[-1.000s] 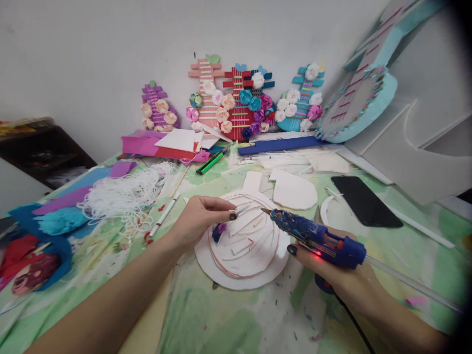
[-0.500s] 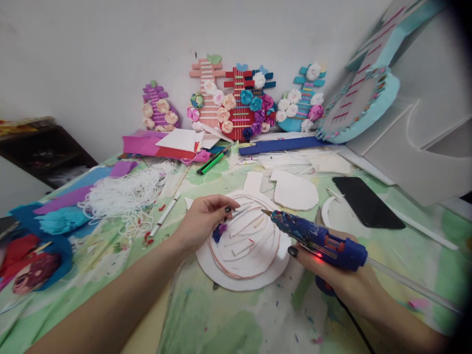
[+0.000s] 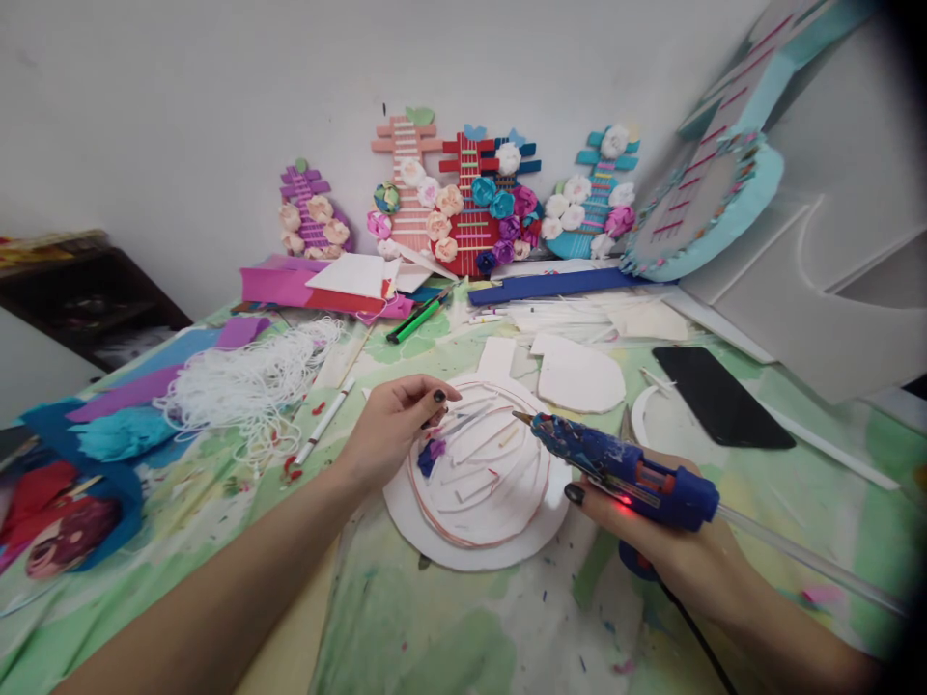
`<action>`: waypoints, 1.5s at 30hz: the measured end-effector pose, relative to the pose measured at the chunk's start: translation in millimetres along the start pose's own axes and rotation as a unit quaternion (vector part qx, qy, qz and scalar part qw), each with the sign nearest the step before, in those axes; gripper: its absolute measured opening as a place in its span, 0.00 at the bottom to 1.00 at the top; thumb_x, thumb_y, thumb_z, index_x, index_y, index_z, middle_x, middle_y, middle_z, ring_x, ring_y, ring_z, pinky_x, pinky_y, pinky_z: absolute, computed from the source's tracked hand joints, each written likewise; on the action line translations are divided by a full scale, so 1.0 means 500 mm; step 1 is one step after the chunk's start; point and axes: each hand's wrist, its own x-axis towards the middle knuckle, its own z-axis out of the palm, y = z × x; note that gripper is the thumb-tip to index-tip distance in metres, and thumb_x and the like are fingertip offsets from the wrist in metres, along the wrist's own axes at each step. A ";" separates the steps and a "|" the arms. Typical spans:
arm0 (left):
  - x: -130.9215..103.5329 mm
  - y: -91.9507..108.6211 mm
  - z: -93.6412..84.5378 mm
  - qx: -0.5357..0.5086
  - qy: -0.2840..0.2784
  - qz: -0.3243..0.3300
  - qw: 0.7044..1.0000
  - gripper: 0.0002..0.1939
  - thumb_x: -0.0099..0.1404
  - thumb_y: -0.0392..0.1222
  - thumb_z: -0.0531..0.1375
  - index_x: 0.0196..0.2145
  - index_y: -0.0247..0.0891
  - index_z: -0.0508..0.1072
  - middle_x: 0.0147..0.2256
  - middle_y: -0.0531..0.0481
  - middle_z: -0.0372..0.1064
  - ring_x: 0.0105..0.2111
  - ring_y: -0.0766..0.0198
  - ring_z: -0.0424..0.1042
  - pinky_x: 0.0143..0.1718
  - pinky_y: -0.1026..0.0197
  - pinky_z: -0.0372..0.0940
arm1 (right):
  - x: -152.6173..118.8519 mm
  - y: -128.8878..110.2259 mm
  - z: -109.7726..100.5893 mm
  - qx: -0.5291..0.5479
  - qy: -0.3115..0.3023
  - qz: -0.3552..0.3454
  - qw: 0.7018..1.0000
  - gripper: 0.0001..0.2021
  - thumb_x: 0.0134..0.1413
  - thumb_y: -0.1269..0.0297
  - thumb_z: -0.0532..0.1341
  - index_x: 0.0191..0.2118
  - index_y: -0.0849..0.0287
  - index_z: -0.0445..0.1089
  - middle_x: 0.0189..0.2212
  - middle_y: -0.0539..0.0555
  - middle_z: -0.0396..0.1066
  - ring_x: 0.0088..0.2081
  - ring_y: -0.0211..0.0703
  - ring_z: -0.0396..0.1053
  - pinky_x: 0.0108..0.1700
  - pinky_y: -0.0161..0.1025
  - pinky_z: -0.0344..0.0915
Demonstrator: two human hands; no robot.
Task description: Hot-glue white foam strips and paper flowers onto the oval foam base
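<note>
My right hand (image 3: 670, 541) grips a blue hot glue gun (image 3: 615, 463) with a red light glowing. Its nozzle points left, above a white guitar-shaped foam cutout (image 3: 406, 521) that lies on the table. A clear glue stick (image 3: 803, 560) juts from the gun's back end. Over the left part of the cutout, my left hand (image 3: 395, 425) has thumb and fingers pinched together; what is between them, if anything, is too small to make out. Below those fingers sits a small purple and blue scrap (image 3: 430, 456). Loose white strips (image 3: 474, 497) lie across the cutout's round body.
Behind the cutout are a white foam piece (image 3: 583, 375) and a green cutter (image 3: 420, 320). A black phone (image 3: 722, 396) lies at right, a heap of white string (image 3: 246, 376) at left. Decorated guitars (image 3: 474, 212) lean on the wall. The gun's cord (image 3: 699, 637) runs toward me.
My left hand has shifted slightly up and left, the thumb rising closer to the index finger. More of the purple scrap shows. The glue gun has hardly moved.
</note>
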 end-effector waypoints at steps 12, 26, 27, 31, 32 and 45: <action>-0.014 0.011 0.019 -0.123 -0.005 -0.060 0.991 0.14 0.44 0.41 0.72 0.23 0.33 0.71 0.22 0.50 0.72 0.28 0.64 0.74 0.29 0.67 0.68 | -0.005 -0.012 -0.005 0.013 -0.035 0.013 0.999 0.09 0.43 0.57 0.64 0.27 0.58 0.73 0.18 0.50 0.67 0.21 0.41 0.65 0.17 0.33 0.56; 0.009 0.004 -0.020 0.008 0.061 -0.030 0.998 0.11 0.39 0.34 0.72 0.22 0.33 0.75 0.25 0.49 0.74 0.27 0.65 0.73 0.31 0.67 0.68 | -0.009 -0.012 -0.005 0.044 -0.039 0.049 0.997 0.11 0.42 0.56 0.65 0.30 0.58 0.73 0.16 0.49 0.62 0.15 0.36 0.57 0.14 0.33 0.52; 0.010 0.002 -0.019 0.045 0.066 -0.029 0.996 0.10 0.39 0.34 0.71 0.22 0.33 0.76 0.25 0.48 0.74 0.26 0.66 0.73 0.29 0.67 0.67 | -0.009 -0.011 -0.005 0.044 -0.037 0.049 0.997 0.11 0.42 0.56 0.65 0.30 0.58 0.73 0.16 0.49 0.63 0.15 0.36 0.56 0.14 0.33 0.52; 0.014 -0.012 -0.013 0.125 0.078 -0.026 0.989 0.06 0.43 0.33 0.68 0.22 0.34 0.77 0.23 0.49 0.74 0.21 0.67 0.70 0.24 0.66 0.65 | -0.008 0.000 -0.005 0.051 -0.039 0.043 0.997 0.10 0.44 0.57 0.64 0.29 0.59 0.72 0.16 0.49 0.63 0.15 0.35 0.55 0.14 0.32 0.51; 0.015 -0.016 -0.012 0.134 0.077 -0.021 0.988 0.05 0.43 0.33 0.67 0.23 0.34 0.77 0.23 0.49 0.74 0.21 0.66 0.70 0.24 0.67 0.65 | -0.006 0.003 -0.005 0.052 -0.046 0.034 0.997 0.10 0.44 0.56 0.64 0.29 0.59 0.72 0.15 0.49 0.62 0.15 0.34 0.54 0.14 0.32 0.50; -0.001 0.003 0.003 0.116 0.080 0.016 0.990 0.05 0.51 0.35 0.65 0.29 0.38 0.80 0.28 0.50 0.76 0.27 0.68 0.71 0.25 0.71 0.64 | -0.001 0.002 -0.011 0.037 -0.087 -0.043 0.995 0.08 0.49 0.59 0.62 0.27 0.58 0.68 0.16 0.47 0.61 0.15 0.33 0.55 0.17 0.33 0.53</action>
